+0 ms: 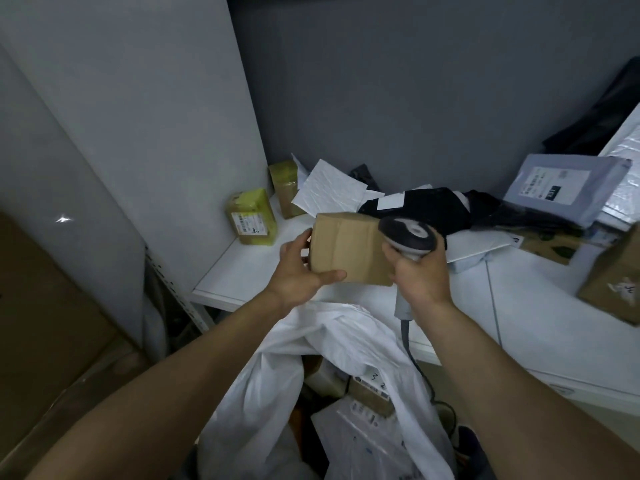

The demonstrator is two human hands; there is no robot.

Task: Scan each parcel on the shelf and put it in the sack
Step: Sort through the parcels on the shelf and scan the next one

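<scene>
Matt cardboard box [348,245], glossy plastic scanner [408,233] — crinkled white woven-looking sack [346,336].

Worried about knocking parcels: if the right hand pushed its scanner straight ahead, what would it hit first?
Probably the black parcel just beyond the scanner in the right hand, though depth is unclear; the cardboard box sits left of it.

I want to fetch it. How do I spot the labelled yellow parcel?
Find the white shelf; look at its left end, by the grey wall panel. Two yellow-taped parcels stand there. Yours is the nearer parcel, showing a white printed label; the farther parcel shows none.
</scene>
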